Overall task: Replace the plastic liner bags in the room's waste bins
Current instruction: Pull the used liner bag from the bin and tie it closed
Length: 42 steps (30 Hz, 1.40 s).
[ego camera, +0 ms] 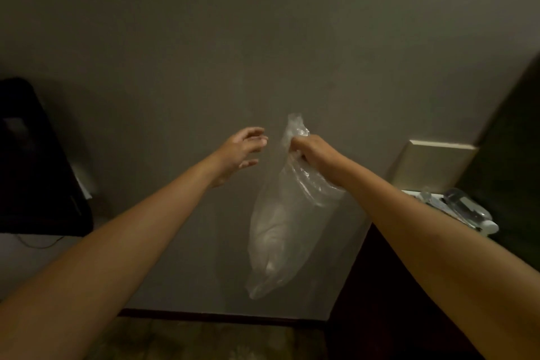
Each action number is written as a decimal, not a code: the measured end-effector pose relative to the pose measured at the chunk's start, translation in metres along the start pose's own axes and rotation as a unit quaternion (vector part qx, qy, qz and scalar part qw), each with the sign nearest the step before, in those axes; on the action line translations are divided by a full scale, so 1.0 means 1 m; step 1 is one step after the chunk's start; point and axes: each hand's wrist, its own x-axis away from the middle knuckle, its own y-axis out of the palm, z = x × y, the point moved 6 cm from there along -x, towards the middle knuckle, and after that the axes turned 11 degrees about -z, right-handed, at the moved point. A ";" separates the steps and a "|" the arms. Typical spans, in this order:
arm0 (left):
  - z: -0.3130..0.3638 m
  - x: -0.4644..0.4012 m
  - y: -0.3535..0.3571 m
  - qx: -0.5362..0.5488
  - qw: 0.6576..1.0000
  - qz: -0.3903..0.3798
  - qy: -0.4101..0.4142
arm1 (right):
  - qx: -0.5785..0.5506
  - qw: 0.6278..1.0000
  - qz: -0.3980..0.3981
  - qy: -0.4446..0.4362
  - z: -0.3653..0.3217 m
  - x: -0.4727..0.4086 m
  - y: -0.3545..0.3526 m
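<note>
A clear plastic liner bag (pixel 280 225) hangs in the air in front of a grey wall, puffed with air at its lower part. My right hand (pixel 309 149) grips the bag's bunched top, and a tuft of plastic sticks up above the fist. My left hand (pixel 242 152) is held out just left of the bag's top, fingers loosely spread and holding nothing, a small gap from the plastic. No waste bin is in view.
A black object (pixel 38 161) stands at the left on a pale surface. At the right, a dark cabinet (pixel 388 286) carries a tray with clear bottles (pixel 464 207) and a beige box (pixel 432 166). A dark baseboard (pixel 222 316) runs along the floor below.
</note>
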 end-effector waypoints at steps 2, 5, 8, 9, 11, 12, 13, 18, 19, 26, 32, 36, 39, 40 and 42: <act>-0.025 0.003 -0.006 -0.059 0.998 -0.019 -0.024 | -0.008 1.000 -0.003 -0.005 -0.011 -0.002 -0.001; -0.042 0.008 0.001 -0.150 0.983 -0.098 -0.038 | 0.007 0.999 -0.008 -0.042 -0.033 -0.005 -0.003; -0.030 0.018 0.023 -0.162 0.978 -0.132 0.017 | -0.016 0.998 -0.019 -0.054 -0.050 -0.010 -0.004; -0.029 0.021 0.033 -0.107 0.984 -0.140 0.011 | -0.027 0.997 -0.031 -0.058 -0.052 -0.010 -0.004; -0.028 0.027 0.055 -0.003 0.989 -0.143 -0.043 | -0.074 0.996 -0.038 -0.042 -0.052 -0.004 -0.005; -0.030 0.027 0.063 0.017 0.987 -0.144 -0.063 | -0.083 0.995 -0.044 -0.040 -0.049 0.001 -0.005; -0.030 0.027 0.072 0.042 0.985 -0.151 -0.069 | -0.068 0.996 -0.046 -0.039 -0.045 0.006 -0.007; -0.020 0.033 0.105 0.238 0.931 -0.272 -0.046 | -0.155 0.987 0.036 0.006 -0.008 0.024 -0.032; -0.019 0.037 0.109 0.187 0.939 -0.285 -0.050 | -0.148 0.988 0.036 0.037 -0.002 0.025 -0.034; -0.003 0.007 0.100 -0.020 0.998 -0.039 -0.053 | -0.232 0.972 0.005 0.041 0.013 0.045 -0.052; -0.002 -0.014 0.094 0.057 0.998 0.024 -0.032 | -0.179 0.981 -0.047 0.052 0.043 0.071 -0.060; -0.001 -0.019 0.103 -0.018 1.000 0.006 -0.018 | -0.061 0.992 0.112 -0.018 0.024 0.065 -0.073; -0.003 -0.011 0.106 -0.024 1.000 -0.016 -0.008 | 0.054 0.979 0.184 -0.072 0.003 0.062 -0.089; -0.006 -0.011 0.104 -0.029 0.999 -0.021 -0.006 | 0.068 0.974 0.202 -0.076 0.000 0.061 -0.093; -0.014 -0.007 0.095 -0.057 0.998 -0.017 -0.019 | 0.059 0.969 0.229 -0.074 -0.005 0.059 -0.101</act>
